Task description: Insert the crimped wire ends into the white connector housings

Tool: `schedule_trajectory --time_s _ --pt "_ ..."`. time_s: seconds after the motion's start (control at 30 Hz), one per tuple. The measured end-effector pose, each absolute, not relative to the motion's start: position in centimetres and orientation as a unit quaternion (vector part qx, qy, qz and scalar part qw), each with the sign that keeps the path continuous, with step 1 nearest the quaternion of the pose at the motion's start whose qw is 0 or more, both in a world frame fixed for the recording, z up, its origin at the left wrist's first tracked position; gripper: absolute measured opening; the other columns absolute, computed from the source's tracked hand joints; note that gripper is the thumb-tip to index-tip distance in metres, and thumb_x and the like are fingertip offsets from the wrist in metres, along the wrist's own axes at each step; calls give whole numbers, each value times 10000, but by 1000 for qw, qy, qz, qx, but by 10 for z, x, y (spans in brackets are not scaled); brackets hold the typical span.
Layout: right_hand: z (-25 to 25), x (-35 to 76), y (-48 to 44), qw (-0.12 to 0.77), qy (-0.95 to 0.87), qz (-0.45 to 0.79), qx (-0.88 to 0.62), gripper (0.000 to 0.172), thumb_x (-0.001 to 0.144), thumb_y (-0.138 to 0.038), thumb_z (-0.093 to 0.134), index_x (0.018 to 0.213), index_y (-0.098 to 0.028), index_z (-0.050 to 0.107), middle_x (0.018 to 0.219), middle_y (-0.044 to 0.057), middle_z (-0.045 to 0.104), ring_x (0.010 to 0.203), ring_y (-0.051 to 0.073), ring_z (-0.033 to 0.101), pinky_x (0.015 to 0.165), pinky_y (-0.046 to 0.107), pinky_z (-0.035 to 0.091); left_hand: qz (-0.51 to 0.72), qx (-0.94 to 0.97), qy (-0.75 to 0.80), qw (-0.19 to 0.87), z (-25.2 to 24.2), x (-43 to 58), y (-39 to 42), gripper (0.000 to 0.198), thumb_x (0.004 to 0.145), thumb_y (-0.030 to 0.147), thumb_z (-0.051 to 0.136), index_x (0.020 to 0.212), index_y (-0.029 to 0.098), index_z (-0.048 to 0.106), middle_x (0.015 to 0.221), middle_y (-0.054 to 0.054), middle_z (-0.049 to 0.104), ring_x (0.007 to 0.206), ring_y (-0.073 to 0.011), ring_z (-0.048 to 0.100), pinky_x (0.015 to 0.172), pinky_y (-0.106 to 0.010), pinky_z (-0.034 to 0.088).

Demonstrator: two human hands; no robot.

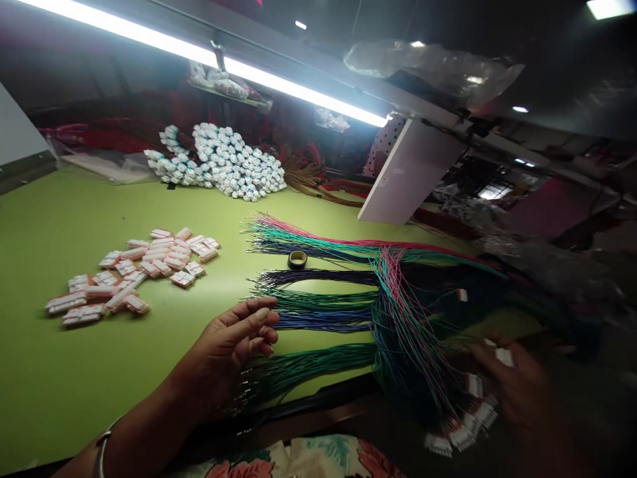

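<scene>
Left hand (239,338): open, empty, just beside the wires.
Right hand (517,385): pinched a white connector (504,356).
Bundle: wires (398,312) fanned across the table, connectors hanging off its edge.
Around: tape roll (297,259), connector pile (139,269).
Surface: green table (60,372).
Room: tube lamp (199,56) overhead.

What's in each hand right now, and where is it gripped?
The right hand appears to pinch a small white connector in its fingertips; the dim view hides the exact grip. The left hand holds nothing, open beside the wire bundle.

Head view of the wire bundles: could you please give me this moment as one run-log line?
left hand: open, empty, by green wires | right hand: pinching white connector | bench: tape roll
</scene>
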State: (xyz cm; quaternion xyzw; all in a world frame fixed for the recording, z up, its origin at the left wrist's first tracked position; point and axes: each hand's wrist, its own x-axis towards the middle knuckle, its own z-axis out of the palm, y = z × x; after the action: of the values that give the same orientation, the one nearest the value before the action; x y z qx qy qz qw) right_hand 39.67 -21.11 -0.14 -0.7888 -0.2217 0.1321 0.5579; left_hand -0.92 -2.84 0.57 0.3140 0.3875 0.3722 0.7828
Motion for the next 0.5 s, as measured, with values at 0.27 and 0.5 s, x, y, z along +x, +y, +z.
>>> schedule_trajectory --time_s 0.27,0.5 --pt "-10 411 -228 289 -320 74 -899 427 633 -535 694 894 -198 706 951 123 748 869 351 685 687 434 532 406 301 400 765 9 -9 -25 244 810 28 648 1038 109 681 825 -85 693 622 -130 654 532 -201 568" --pt "22 337 -198 344 -447 -151 -812 318 836 -432 637 1036 -187 673 903 90 725 795 250 687 758 356 510 430 310 409 743 7 -10 -21 242 790 39 667 1021 107 692 791 -73 688 613 -136 659 511 -193 560"
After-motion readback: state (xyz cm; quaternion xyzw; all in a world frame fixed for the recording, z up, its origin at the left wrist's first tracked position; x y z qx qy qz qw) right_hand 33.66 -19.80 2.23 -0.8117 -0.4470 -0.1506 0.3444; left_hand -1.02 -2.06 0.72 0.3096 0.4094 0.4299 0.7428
